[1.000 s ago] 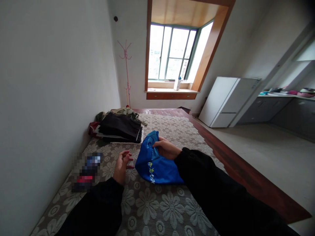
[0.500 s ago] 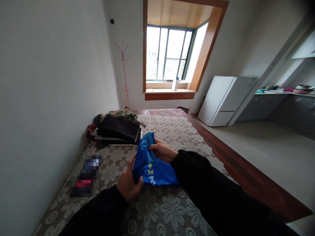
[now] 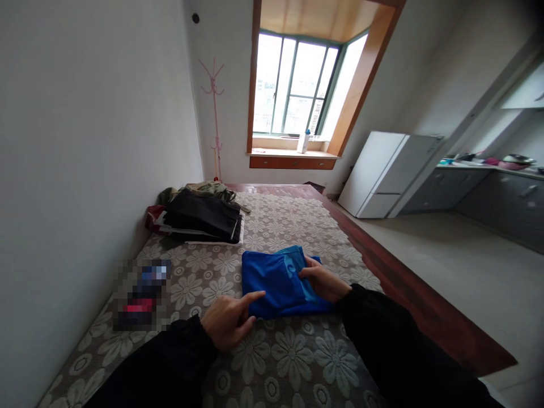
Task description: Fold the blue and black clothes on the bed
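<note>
A blue shirt (image 3: 267,283) of smooth cloth, folded into a flat bundle, lies on the flower-patterned bed cover (image 3: 293,351). A lighter blue strip with a pale mark runs down its right half. My right hand (image 3: 321,279) pinches the folded part near its right side, thumb on top and fingers beneath. My left hand (image 3: 232,317) is by the lower left edge, its index finger stretched over the cloth and its thumb apart. Nothing shows in its grasp; its other fingers are curled and partly hidden.
A stack of folded dark clothes (image 3: 204,215) lies by the left wall. Nearer me on that side is a pixelated dark and red item (image 3: 142,294). The bed's reddish wooden edge (image 3: 425,317) runs along the right. A white fridge (image 3: 374,173) stands beyond.
The shirt's left part has been turned over and laid flat, covering the printed lettering. My left hand has let go of it; my right hand has moved right, still pinching the cloth.
</note>
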`<action>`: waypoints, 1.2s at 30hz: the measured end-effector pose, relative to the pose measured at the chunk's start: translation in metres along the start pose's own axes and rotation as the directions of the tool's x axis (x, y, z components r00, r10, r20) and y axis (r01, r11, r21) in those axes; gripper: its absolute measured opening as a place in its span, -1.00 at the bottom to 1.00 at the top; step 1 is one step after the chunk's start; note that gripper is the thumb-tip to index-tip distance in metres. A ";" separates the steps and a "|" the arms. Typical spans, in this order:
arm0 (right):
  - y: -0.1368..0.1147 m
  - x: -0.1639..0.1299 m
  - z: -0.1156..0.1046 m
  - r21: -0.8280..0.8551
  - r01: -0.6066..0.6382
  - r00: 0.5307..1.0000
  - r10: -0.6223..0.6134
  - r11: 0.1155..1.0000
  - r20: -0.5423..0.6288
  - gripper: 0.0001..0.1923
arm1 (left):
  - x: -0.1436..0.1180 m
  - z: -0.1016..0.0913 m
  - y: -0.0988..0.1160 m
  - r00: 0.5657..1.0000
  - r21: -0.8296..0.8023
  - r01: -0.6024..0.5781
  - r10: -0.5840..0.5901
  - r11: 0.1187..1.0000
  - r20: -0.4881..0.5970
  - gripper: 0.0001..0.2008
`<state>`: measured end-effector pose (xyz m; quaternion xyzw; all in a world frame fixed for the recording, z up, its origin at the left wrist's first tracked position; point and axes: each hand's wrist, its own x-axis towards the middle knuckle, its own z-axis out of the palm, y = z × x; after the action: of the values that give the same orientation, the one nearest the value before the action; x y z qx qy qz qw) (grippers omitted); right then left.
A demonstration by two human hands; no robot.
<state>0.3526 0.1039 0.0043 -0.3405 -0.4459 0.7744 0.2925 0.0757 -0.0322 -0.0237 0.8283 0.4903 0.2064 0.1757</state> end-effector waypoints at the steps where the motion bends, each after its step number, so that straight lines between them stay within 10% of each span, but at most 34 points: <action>1: 0.003 -0.003 -0.009 -0.004 -0.004 1.000 0.004 1.000 -0.020 -0.42 | 0.001 -0.001 0.000 1.000 0.005 -0.004 0.004 1.000 -0.007 -0.47; 12: 0.006 -0.026 -0.084 -0.187 0.033 0.987 -0.061 0.982 -0.148 -0.28 | 0.005 0.000 -0.004 0.985 0.088 -0.164 0.168 0.982 -0.039 -0.45; 16: 0.004 -0.024 -0.090 -0.262 -0.016 0.978 -0.040 0.965 -0.207 -0.31 | 0.006 0.008 -0.011 0.983 0.099 -0.181 0.181 0.979 0.005 -0.44; 22: 0.004 -0.021 -0.085 -0.528 0.154 0.965 -0.241 0.835 -0.100 0.18 | 0.008 0.011 -0.017 0.980 0.097 -0.200 0.197 0.975 0.040 -0.40; 29: 0.008 -0.022 -0.104 -0.695 0.207 0.961 -0.277 0.689 0.012 -0.34 | 0.010 0.007 -0.006 0.978 0.067 -0.190 0.183 0.979 0.101 -0.34; 36: 0.006 -0.027 -0.106 -0.750 0.233 0.938 -0.345 0.619 0.006 -0.29 | 0.023 -0.003 0.013 0.995 -0.008 -0.060 0.060 0.998 0.085 -0.65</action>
<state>0.4512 0.1330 -0.0333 -0.4058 -0.7487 0.4431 0.2800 0.0936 -0.0174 -0.0107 0.8502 0.4568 0.1775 0.1924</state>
